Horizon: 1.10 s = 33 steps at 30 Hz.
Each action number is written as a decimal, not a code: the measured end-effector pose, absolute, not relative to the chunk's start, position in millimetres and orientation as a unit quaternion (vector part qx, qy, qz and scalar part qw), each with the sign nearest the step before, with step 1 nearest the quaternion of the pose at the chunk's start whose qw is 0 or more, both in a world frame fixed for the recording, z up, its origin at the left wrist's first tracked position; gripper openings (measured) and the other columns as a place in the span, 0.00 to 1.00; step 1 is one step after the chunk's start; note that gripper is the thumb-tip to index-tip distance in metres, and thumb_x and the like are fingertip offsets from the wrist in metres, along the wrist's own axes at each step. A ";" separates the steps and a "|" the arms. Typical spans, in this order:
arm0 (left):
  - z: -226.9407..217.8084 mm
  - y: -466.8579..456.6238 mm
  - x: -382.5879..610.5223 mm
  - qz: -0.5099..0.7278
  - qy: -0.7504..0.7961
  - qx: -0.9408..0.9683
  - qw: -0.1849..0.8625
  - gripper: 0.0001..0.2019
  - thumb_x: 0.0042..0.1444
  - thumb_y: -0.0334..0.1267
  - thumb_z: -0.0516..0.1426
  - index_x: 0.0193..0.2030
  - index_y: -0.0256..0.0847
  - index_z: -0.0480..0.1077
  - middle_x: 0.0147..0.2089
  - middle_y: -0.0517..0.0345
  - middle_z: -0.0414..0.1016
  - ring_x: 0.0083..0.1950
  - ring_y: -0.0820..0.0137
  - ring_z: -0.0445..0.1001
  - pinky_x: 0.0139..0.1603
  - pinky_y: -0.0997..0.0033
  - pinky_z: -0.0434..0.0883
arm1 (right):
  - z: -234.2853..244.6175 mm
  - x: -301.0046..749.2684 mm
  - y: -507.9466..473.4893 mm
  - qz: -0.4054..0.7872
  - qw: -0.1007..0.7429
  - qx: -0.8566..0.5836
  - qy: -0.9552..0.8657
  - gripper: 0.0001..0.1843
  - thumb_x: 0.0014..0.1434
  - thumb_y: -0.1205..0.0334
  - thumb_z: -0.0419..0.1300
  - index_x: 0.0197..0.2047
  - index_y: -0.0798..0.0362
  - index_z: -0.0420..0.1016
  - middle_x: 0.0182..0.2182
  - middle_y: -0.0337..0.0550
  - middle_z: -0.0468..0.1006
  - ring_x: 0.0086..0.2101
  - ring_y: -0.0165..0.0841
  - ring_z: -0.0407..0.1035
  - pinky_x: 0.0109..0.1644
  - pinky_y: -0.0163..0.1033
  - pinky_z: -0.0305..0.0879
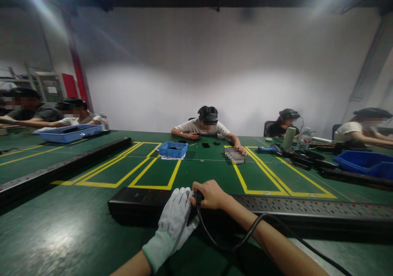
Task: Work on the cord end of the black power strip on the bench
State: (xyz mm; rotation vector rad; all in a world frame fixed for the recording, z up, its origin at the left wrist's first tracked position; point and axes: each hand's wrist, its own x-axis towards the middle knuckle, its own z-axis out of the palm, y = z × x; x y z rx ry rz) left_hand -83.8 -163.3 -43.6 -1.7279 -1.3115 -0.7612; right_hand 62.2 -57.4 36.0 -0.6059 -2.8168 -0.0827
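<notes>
A long black power strip [141, 204] lies across the green table in front of me. My left hand [175, 218], in a white glove, rests flat on top of the strip with its fingers stretched out. My bare right hand [208, 195] is closed in a pinch on a black plug [198, 197] at the strip's top face. The plug's black cable [233, 245] loops down under my right forearm and runs off to the lower right.
The green table [61, 235] carries yellow marked boxes. A small blue tray [172, 149] sits mid-table, larger blue trays [69, 133] at left and right. Another black strip [61, 167] runs along the left. Several people sit at the far side; tools lie at the right.
</notes>
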 end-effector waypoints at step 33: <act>-50.1 -163.0 -86.7 -0.263 -0.542 -0.692 0.397 0.31 0.55 0.42 0.54 0.63 0.30 0.54 0.58 0.40 0.64 0.62 0.53 0.59 0.60 0.51 0.62 | 34.6 61.6 -57.5 -0.039 0.129 -0.212 -0.968 0.17 0.58 0.45 0.52 0.41 0.50 0.68 0.26 0.39 0.75 0.30 0.34 0.70 0.30 0.33 0.48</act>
